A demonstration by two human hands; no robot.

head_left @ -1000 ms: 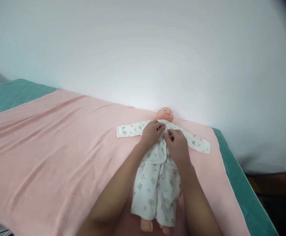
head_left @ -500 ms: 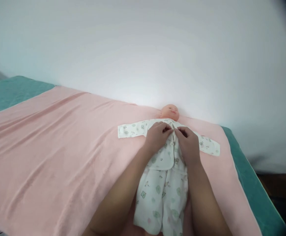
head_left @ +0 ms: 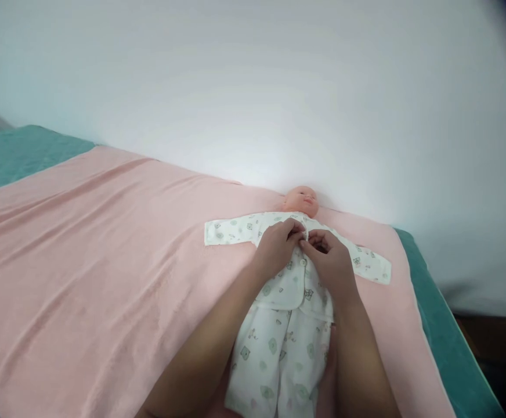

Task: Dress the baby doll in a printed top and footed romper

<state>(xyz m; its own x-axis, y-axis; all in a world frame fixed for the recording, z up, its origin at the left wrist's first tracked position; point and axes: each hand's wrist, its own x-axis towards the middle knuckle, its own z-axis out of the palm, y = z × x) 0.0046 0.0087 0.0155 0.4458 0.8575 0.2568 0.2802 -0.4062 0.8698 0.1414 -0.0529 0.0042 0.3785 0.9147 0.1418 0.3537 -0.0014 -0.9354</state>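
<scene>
Fingers of both hands are pinched together at the neck of the white cotton baby jacket printed with small green bears (head_left: 288,277), the left hand (head_left: 278,247) curled on the left front panel and the right hand (head_left: 330,262) curled on the right one, fingertips meeting just under the collar. Both hands look closed on fabric at the top of the button line; whether a button sits between the fingertips cannot be made out. A small white button (head_left: 303,262) shows just below them, already through its hole by the look of it, so the step in hand reads as fastening the topmost closure. That calls for holding one edge taut while the other thumb presses the button through.

The jacket is worn by a plastic baby doll (head_left: 302,200) lying on its back, head towards the white wall (head_left: 253,87), sleeves spread to either side, matching printed trousers (head_left: 274,360) below between the forearms. Under the doll lies a pink fleece blanket (head_left: 96,261), spread over a teal mattress cover (head_left: 13,154).
</scene>
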